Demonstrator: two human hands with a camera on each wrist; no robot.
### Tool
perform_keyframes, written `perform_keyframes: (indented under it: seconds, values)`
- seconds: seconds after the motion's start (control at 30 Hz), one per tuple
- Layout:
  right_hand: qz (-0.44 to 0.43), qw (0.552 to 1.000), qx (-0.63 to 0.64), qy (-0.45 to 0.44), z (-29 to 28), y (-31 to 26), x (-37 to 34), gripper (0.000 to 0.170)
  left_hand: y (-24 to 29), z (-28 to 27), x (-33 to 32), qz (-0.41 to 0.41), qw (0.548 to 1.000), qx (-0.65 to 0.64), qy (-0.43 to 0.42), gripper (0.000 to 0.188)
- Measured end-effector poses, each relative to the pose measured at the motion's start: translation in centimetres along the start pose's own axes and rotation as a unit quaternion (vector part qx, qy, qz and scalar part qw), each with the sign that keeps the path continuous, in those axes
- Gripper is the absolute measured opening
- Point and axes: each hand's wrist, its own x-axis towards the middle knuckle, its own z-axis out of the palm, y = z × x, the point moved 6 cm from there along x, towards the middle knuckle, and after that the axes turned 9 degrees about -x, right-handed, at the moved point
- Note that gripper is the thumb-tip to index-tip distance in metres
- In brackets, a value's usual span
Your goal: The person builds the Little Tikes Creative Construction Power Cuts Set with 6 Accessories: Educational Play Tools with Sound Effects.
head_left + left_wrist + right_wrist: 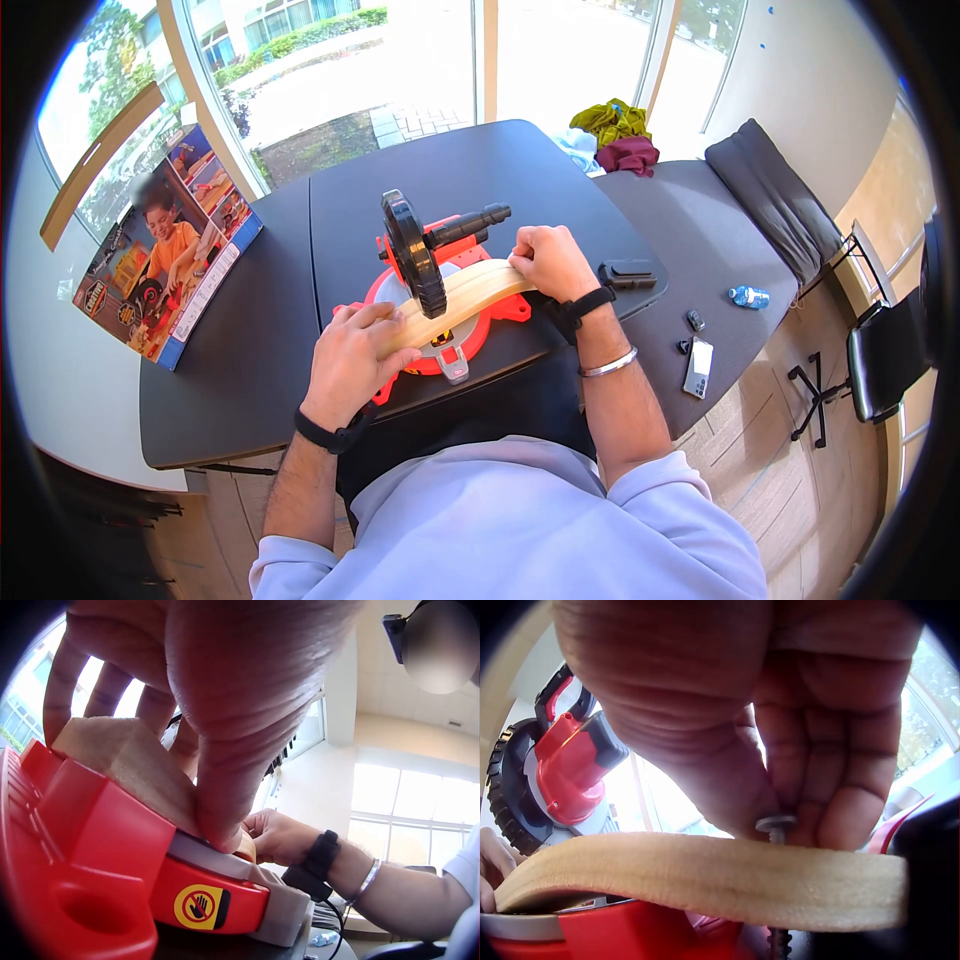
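Note:
A red and grey toy miter saw (462, 350) with a black toothed disc (408, 250) and a black handle (470, 226) stands on the dark table. A pale, wood-coloured plank (465, 287) lies across its base, arched in the right wrist view. My left hand (355, 358) grips the plank's left end, thumb on the near side and fingers over the far side. At the other end, my right hand (555, 262) has its fingers curled, thumb and forefinger pinching by the head of a metal screw (776, 823). Black threads show below the plank.
A large picture box (165, 250) stands at the left of the table (230, 400). Right of the saw lies a small black object (628, 273). A phone (698, 368), a water bottle (748, 297) and bundled cloth (610, 125) rest on the padded bench (680, 230).

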Motion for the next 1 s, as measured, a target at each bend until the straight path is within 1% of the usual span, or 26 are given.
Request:
perform_keyframes:
  seconds: [0.2, 0.3, 0.37, 0.4, 0.47, 0.5, 0.53, 0.57, 0.6, 0.63, 0.67, 0.7, 0.73, 0.77, 0.8, 0.87, 0.9, 0.93, 1.0]
  values:
    - [0.009, 1.000, -0.008, -0.007, -0.1, -0.1, 0.0, 0.007, 0.1, -0.1, 0.0, -0.005, 1.000, -0.005, -0.003, 0.049]
    - [0.009, 1.000, -0.002, -0.001, -0.6, -0.2, -0.1, 0.010, 0.0, -0.2, 0.0, -0.007, 1.000, -0.011, -0.007, 0.049]
    - [0.007, 0.998, 0.069, 0.008, -1.9, -0.3, -0.2, 0.012, 0.0, -0.2, -0.1, -0.006, 1.000, -0.010, -0.010, 0.050]
    - [0.006, 0.998, 0.069, 0.010, -2.7, -0.6, -0.3, 0.012, -0.2, -0.2, -0.1, -0.011, 1.000, -0.014, -0.014, 0.051]
    - [0.046, 0.993, 0.107, 0.017, -4.6, -1.0, -0.5, 0.013, -0.3, -0.2, 0.0, -0.004, 1.000, -0.009, -0.013, 0.051]
    - [0.063, 0.993, 0.089, 0.036, -5.8, -1.2, -0.6, 0.014, -0.3, -0.1, -0.1, 0.003, 1.000, -0.004, -0.014, 0.051]
    - [0.060, 0.994, 0.088, 0.033, -5.6, -0.4, -0.7, 0.014, -0.2, -0.2, -0.2, -0.001, 1.000, -0.006, -0.012, 0.051]
    - [0.046, 0.997, -0.002, 0.062, -5.7, 0.6, -1.0, 0.017, 0.0, -0.4, -0.1, -0.003, 1.000, -0.015, -0.013, 0.051]
    - [0.031, 0.991, -0.090, 0.092, -6.1, 0.8, -1.4, 0.020, 0.0, -0.5, -0.1, -0.005, 1.000, -0.025, -0.014, 0.051]
    - [0.072, 0.987, -0.143, 0.019, -5.4, 1.6, -2.0, 0.023, -0.1, -0.5, -0.1, -0.009, 1.000, -0.025, -0.011, 0.051]
    - [0.068, 0.987, -0.144, 0.017, -5.2, 1.4, -3.0, 0.023, -0.1, -0.4, -0.1, -0.005, 1.000, -0.027, -0.010, 0.050]
    - [0.082, 0.979, -0.185, -0.032, -4.4, 1.4, -4.1, 0.027, -0.1, -0.4, -0.2, 0.000, 1.000, -0.029, -0.009, 0.049]
    - [0.096, 0.966, -0.227, -0.081, -3.8, 1.6, -4.7, 0.033, -0.3, -0.4, -0.1, -0.003, 1.000, -0.030, -0.005, 0.049]
    - [0.104, 0.958, -0.223, -0.146, -2.9, 1.7, -5.0, 0.049, -0.3, -0.4, -0.1, -0.001, 0.999, -0.034, -0.010, 0.048]
    - [0.102, 0.958, -0.225, -0.147, -2.4, 1.8, -5.2, 0.049, -0.2, -0.3, -0.1, 0.003, 0.999, -0.038, -0.016, 0.048]
    - [0.064, 0.966, -0.207, -0.137, -0.9, 1.8, -5.6, 0.056, -0.3, -0.4, 0.0, -0.007, 0.999, -0.048, -0.020, 0.045]
    - [0.044, 0.973, -0.203, -0.102, -0.7, 1.7, -5.6, 0.050, -0.3, -0.5, 0.0, -0.014, 0.998, -0.057, -0.026, 0.042]
    - [0.043, 0.973, -0.203, -0.100, -0.6, 2.0, -5.6, 0.050, -0.4, -0.3, -0.1, -0.013, 0.998, -0.055, -0.024, 0.042]
    - [0.088, 0.967, -0.232, -0.065, -1.6, 2.0, -4.9, 0.041, -0.6, -0.3, 0.0, -0.001, 0.998, -0.061, -0.015, 0.039]
